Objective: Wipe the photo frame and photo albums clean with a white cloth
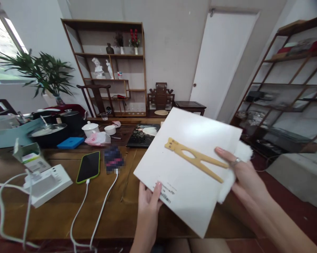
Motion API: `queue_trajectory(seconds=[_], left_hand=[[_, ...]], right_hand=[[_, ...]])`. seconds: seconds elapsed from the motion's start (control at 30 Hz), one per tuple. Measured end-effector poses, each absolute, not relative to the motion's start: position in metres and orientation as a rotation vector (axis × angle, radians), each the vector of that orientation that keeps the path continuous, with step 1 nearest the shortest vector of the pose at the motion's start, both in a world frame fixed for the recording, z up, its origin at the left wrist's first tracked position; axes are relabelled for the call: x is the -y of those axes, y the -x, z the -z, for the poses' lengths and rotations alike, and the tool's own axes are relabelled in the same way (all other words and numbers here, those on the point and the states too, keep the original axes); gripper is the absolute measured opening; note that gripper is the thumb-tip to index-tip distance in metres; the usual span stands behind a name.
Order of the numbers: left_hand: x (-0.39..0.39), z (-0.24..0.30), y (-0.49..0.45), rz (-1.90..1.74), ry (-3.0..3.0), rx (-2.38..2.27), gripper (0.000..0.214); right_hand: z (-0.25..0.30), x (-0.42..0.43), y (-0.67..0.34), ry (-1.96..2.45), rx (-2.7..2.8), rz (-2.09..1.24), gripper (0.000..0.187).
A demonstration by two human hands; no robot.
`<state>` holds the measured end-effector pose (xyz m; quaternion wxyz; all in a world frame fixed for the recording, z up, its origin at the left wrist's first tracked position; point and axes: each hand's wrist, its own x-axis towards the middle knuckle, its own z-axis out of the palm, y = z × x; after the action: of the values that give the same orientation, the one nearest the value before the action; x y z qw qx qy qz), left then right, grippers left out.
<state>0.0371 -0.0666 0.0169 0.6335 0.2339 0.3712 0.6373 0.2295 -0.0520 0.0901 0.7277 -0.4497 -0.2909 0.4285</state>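
Observation:
A thin white book (190, 121), tilted, is held up above the table, with small print and a barcode near its lower corner. My left hand (149, 203) grips its lower left edge, the thumb on top and the fingers underneath. Flat against the cover is a yellow wooden piece (191, 158) with a cat's head and two long legs. My right hand (244, 174), wearing a ring, is closed at the right edge around a white fluffy cloth (227, 186). Its thumb reaches over the cover, near the wooden legs; its other fingers are mostly hidden.
On the brown table lie a phone (89, 167) in a green case, white cables (76, 218), a white box (51, 184) and a blurred dark item (113, 158). Behind stand a pan (48, 131), a lidded white pot (90, 129), a blue box (70, 142) and a black picture panel (137, 138).

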Motion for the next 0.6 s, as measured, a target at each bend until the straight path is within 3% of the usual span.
queue_trajectory(seconds=[0.13, 0.27, 0.4, 0.53, 0.6], left_hand=[[0.061, -0.020, -0.033, -1.549, -0.416, -0.883, 0.041], [0.046, -0.032, 0.002, -1.530, -0.453, -1.088, 0.021], [0.036, -0.043, 0.041, -1.479, -0.536, -1.167, 0.021], [0.032, -0.043, 0.058, -1.285, -0.572, -1.186, 0.027], [0.031, -0.039, 0.058, -1.210, -0.607, -1.186, 0.030]], right_hand=[[-0.065, 0.056, -0.241, 1.009, 0.576, -1.209, 0.052], [-0.058, 0.065, -0.273, 1.180, 0.674, -1.214, 0.064], [-0.064, 0.071, -0.315, 1.406, 0.948, -0.664, 0.060], [-0.066, 0.072, -0.333, 1.609, 1.350, 0.082, 0.027], [-0.064, 0.070, -0.326, 1.555, 1.675, 0.320, 0.020]])
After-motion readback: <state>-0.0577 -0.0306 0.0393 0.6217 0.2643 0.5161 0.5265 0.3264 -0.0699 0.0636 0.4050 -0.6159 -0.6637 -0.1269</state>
